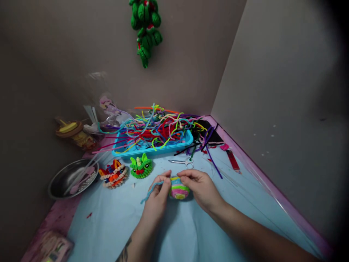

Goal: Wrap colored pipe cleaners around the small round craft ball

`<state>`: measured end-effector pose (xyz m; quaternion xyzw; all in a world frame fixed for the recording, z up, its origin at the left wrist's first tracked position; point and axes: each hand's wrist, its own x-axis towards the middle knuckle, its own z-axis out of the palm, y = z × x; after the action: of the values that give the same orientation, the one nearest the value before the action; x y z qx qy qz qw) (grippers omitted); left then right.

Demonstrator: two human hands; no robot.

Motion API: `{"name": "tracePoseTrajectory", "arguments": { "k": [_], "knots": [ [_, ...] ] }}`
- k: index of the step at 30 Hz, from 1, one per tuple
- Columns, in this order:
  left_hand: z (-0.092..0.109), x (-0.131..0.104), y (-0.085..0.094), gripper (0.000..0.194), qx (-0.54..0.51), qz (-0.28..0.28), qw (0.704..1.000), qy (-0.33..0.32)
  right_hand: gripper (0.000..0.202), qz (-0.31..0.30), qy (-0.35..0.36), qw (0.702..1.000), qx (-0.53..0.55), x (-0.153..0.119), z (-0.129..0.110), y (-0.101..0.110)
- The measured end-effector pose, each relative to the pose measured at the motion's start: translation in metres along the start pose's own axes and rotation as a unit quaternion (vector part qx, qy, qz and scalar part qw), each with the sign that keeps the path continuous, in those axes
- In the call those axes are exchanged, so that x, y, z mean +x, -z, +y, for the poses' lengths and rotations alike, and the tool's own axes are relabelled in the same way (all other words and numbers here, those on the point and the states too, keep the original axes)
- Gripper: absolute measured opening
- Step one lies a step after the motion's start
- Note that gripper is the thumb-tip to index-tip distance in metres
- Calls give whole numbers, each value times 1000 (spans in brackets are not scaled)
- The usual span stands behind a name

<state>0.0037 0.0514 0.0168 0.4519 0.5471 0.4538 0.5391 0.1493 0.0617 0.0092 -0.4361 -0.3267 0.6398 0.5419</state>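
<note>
A small rounded piece coiled from striped pipe cleaners, in pink, green, yellow and blue, is held between both hands above the blue table cover. My left hand pinches its left upper edge, and a loose blue pipe cleaner end trails out over that hand to the left. At the right upper edge, the thumb and fingers of my right hand are closed on the same piece. Just beyond the hands lie small scissors. A green pipe cleaner creature head and an orange, blue and cream one sit to the left.
Behind the hands stands a blue tray heaped with colourful pipe cleaners. A metal bowl with a pink scoop is at left, near a lidded cup. A red strip lies at right. Green figures hang on the wall.
</note>
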Motion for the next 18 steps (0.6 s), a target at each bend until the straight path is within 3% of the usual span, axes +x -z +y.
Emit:
{"name": "tracePoseTrajectory", "arguments": {
  "k": [3, 6, 14, 18],
  "knots": [
    [-2, -1, -1, 29, -77, -55, 995, 36, 24, -10, -4, 1000, 10, 1, -3, 0],
    [-3, -1, 0, 28, -111, -55, 992, 21, 25, -17, -3, 1000, 11, 2, -7, 2],
    [6, 0, 7, 29, 22, -56, 998, -26, 31, -112, -48, 991, -49, 4, -14, 8],
    [5, -1, 7, 29, -15, -69, 997, 1, 32, -108, -59, 992, -18, 3, -12, 6]
  ]
}}
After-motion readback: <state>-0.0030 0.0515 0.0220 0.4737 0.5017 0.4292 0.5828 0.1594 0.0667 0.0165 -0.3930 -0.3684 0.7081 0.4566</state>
